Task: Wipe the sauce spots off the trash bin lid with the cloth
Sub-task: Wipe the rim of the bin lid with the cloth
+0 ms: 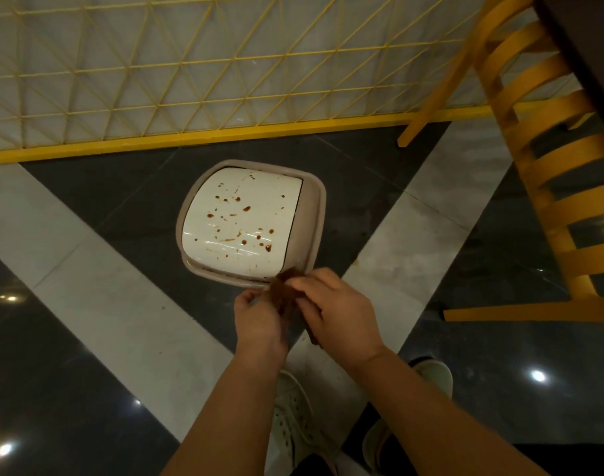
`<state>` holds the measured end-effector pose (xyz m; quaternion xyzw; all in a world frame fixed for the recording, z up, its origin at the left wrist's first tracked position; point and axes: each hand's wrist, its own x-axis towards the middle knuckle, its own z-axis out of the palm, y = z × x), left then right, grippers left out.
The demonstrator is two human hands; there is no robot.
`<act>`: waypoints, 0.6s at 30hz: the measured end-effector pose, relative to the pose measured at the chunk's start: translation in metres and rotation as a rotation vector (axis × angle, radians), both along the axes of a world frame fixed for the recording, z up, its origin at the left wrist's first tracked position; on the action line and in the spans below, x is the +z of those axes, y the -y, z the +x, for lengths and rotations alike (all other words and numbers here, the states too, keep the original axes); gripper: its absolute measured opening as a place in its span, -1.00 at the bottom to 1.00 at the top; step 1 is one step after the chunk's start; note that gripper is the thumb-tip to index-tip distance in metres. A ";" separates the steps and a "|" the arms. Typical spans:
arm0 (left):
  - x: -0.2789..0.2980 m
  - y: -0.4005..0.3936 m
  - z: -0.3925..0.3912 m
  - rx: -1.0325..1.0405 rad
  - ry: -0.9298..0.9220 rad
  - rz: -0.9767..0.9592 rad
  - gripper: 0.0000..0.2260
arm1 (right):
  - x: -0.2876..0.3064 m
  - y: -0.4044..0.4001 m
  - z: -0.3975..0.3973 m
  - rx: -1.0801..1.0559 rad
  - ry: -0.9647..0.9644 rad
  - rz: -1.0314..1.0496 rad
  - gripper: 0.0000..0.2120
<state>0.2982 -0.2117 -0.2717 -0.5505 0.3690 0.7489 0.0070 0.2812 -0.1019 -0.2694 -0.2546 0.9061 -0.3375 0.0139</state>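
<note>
Floor [87, 304]: dark glossy tiles w/ pale stripes crossing. Yellow wire fence [156, 80] along the far side, yellow slatted chair [548, 173] at right. Pale shoes [293, 417] visible below the arms.

Trash bin [314, 214] stands on the floor just in front of the person, near the fence. Its white lid [238, 187] is closed & speckled w/ brown sauce spots [247, 208], densest mid-lid & toward the near right corner. None look wiped yet.

Both hands are together just above the bin's near edge. Left hand [256, 321] is curled, fingers pinching one end of the brown cloth [283, 297]; right hand [338, 314] is also closed over the cloth from the other side. Cloth is bunched between them, not on the lid.

Step, by my read: prep, i.e. folding or bunching the cloth before the first pass. Next move prob needs one hand to take the cloth flat under the fingers, reach fwd & press down on the lid; it looks like a swing lid, so may tip under pressure & want steadying w/ the free hand.
</note>
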 end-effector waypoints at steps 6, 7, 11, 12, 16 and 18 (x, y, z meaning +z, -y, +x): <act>-0.001 0.001 -0.002 0.048 -0.001 0.034 -0.67 | 0.024 0.017 -0.053 -0.315 0.041 -0.197 -0.76; -0.001 0.001 -0.002 0.054 0.003 0.039 -0.67 | 0.024 0.021 -0.054 -0.292 0.043 -0.187 -0.75; -0.004 0.002 -0.002 0.024 -0.012 0.029 -0.67 | 0.006 0.011 -0.019 -0.214 0.057 -0.187 -0.73; -0.005 0.002 -0.001 0.013 -0.012 0.019 -0.68 | -0.001 0.006 -0.009 -0.189 0.071 -0.160 -0.71; -0.007 0.002 0.001 0.008 -0.001 0.004 -0.72 | -0.021 0.000 0.005 -0.149 0.156 -0.074 -0.71; -0.008 0.001 -0.001 -0.012 -0.024 0.018 -0.71 | -0.023 -0.002 -0.007 -0.351 0.209 -0.159 -0.76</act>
